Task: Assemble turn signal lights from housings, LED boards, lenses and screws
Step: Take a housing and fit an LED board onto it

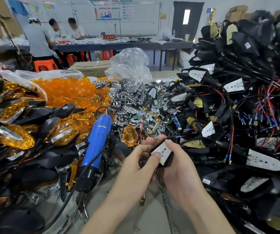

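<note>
Both hands are closed on one black housing (168, 160), held just right of the blue electric screwdriver (95, 141) and nearer the person than its tip. The white LED board (162, 152) sits in the housing, face up. The left hand (136, 160) curls its fingers under the housing and lays its thumb flat on the board's near left edge. The right hand (179, 169) cups the other side, with a fingertip on the board's far right corner.

The board's long axis seems to run away from the person, with the black cable leaving at the far end. I judge that the board is being seated, and a lens comes next.

A loose amber lens (130, 136) lies between the screwdriver and the housing, just beyond the left hand's fingers, so that hand is the nearer one to it. The chrome reflector heap (130, 98) lies beyond the screwdriver's tip. Finished lights (16, 136) are piled on the screwdriver's left.
</note>
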### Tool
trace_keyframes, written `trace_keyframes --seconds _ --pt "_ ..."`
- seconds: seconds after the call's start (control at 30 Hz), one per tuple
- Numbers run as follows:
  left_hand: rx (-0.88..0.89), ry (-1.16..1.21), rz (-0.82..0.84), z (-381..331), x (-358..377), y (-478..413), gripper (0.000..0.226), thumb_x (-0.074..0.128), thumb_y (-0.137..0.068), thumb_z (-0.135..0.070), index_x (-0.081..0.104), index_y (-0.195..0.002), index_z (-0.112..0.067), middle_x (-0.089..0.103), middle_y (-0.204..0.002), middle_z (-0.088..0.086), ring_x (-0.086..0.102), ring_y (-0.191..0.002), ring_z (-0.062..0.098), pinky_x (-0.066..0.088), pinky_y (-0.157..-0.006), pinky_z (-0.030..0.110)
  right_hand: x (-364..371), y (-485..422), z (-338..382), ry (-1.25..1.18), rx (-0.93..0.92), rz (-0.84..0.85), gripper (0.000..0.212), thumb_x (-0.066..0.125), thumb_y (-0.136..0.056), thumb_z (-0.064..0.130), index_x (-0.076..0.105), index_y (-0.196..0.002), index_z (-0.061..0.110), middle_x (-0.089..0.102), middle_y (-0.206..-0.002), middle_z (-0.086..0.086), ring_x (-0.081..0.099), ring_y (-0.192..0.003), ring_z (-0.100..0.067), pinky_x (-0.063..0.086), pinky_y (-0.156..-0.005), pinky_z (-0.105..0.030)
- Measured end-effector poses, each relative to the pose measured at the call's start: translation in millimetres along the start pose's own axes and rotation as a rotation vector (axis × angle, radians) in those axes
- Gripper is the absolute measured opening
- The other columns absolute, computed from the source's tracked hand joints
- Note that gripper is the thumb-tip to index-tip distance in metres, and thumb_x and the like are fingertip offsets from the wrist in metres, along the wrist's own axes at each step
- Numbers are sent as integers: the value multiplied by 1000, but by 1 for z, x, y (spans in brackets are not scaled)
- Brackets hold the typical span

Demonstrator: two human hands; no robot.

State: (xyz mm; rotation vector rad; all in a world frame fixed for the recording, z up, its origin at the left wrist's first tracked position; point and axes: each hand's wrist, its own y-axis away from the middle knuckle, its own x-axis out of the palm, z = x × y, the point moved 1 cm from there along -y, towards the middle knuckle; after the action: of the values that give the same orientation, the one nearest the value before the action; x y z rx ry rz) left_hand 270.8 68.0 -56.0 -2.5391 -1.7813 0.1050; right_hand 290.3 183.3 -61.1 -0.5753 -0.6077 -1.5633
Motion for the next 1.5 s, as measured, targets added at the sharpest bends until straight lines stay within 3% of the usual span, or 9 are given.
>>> trace_keyframes --seconds 0.3,0.57,0.77,0.9,0.97,1.07,1.17,1.37,1.5 --pt "28 -17 7 2 -1 3 10 57 -100 -22 65 -104 -27 58 -56 -17 47 -44 0 38 -43 13 -4 -1 -2 -12 -17 78 24 52 -92 34 63 -106 17 73 -113 -13 71 -89 -27 58 -58 -36" --pt "65 -116 -9 7 -3 3 11 58 -99 -27 64 -105 -34 61 -62 -26 56 -55 -7 39 -50 6 -3 -7 -8 42 -11 -14 25 54 -85 44 75 -85 29 76 -106 -7 71 -81 -23 50 -59 -38" --pt "80 -148 28 5 -1 2 21 59 -99 -32 63 -117 -41 65 -79 -30 59 -68 -8 44 -59 11 -5 -6 -11 133 -89 -204 24 56 -100 37 73 -98 22 77 -93 -6 73 -73 -18 57 -50 -32" --pt "99 -214 81 5 0 4 21 59 -99 -35 61 -119 -40 66 -96 -29 61 -80 -8 46 -64 10 -8 -9 -9 158 -200 -253 25 44 -109 30 64 -101 16 78 -92 -11 76 -98 -29 60 -81 -43" --pt "90 -260 92 6 -3 6 18 59 -98 -37 58 -114 -43 67 -100 -29 63 -86 -9 46 -70 9 -10 -9 -4 123 -234 -270 25 43 -110 29 61 -101 16 77 -88 -9 76 -100 -30 62 -81 -44" --pt "7 -304 171 10 -8 11 32 61 -91 -49 52 -122 -47 68 -103 -17 65 -95 -1 51 -90 26 -13 -9 0 67 -278 -297 25 43 -110 32 61 -103 15 76 -85 -8 77 -91 -32 64 -71 -42" --pt "-43 -386 207 11 -15 15 26 63 -91 -44 52 -115 -45 65 -100 -20 64 -97 0 52 -95 35 -12 -11 0 19 -305 -317 26 44 -110 31 61 -104 12 73 -82 -8 76 -79 -31 62 -65 -39" --pt "-97 -450 315 6 -31 14 11 64 -93 -32 62 -103 -35 71 -95 -11 69 -91 9 54 -93 40 -12 -11 0 12 -330 -313 25 43 -110 30 59 -105 11 71 -80 -7 73 -71 -28 61 -62 -39" --pt "-41 -445 324 3 -37 13 12 58 -97 -32 60 -99 -44 67 -77 -9 61 -63 5 50 -60 19 -11 -10 2 16 -345 -310 26 44 -110 31 59 -103 11 71 -81 -7 73 -72 -27 61 -63 -38"
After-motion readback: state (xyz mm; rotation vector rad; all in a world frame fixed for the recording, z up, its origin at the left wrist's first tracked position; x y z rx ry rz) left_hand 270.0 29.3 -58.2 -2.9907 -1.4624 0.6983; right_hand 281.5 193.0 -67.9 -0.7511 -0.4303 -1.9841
